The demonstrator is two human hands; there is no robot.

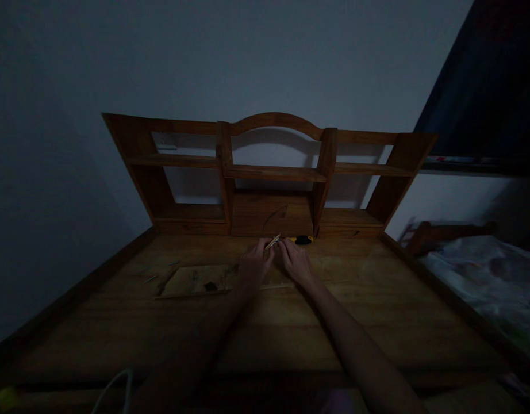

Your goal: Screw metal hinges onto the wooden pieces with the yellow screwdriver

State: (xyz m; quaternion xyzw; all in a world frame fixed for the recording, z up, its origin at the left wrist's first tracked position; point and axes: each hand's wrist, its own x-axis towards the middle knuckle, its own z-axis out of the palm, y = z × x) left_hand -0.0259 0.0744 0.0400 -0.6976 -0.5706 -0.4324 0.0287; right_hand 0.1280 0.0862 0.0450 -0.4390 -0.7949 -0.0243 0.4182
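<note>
My left hand (255,263) is closed round a thin, pale strip (272,241), which looks like wood and points up and to the right. My right hand (296,261) is beside it with the fingers bent together close to the strip; what they pinch is too small and dark to make out. Just beyond the right hand is a tool with a black and yellow handle (304,240), its other end hidden by the fingers. A thin dark strand (276,214) curves up behind the hands. Under the left wrist, a flat pale board or sheet (185,280) lies on the desk.
The wooden desk (161,328) has a shelf unit (276,172) at its back against the wall. Small sticks (150,279) and a dark scrap (210,286) lie on the left. A white cable (127,382) loops at the front edge. Plastic-covered bedding (484,270) is at right.
</note>
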